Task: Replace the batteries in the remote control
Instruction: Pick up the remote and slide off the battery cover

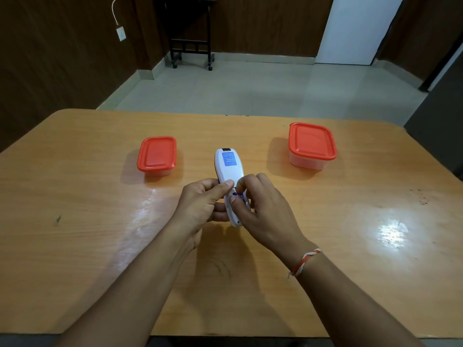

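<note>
A white remote control (229,169) lies face down over the middle of the table, a blue label on its back. My left hand (200,206) grips its lower half from the left, thumb on the back. My right hand (260,209) comes in from the right, with thumb and forefinger pinching at the battery compartment. A purple battery (238,196) shows between those fingers in the open compartment. The battery cover is not visible.
Two clear plastic boxes with orange lids stand on the wooden table (75,221): a smaller box (156,155) at the left and a larger box (312,145) at the right. Beyond the far table edge are floor, a black wheeled stand and a wall.
</note>
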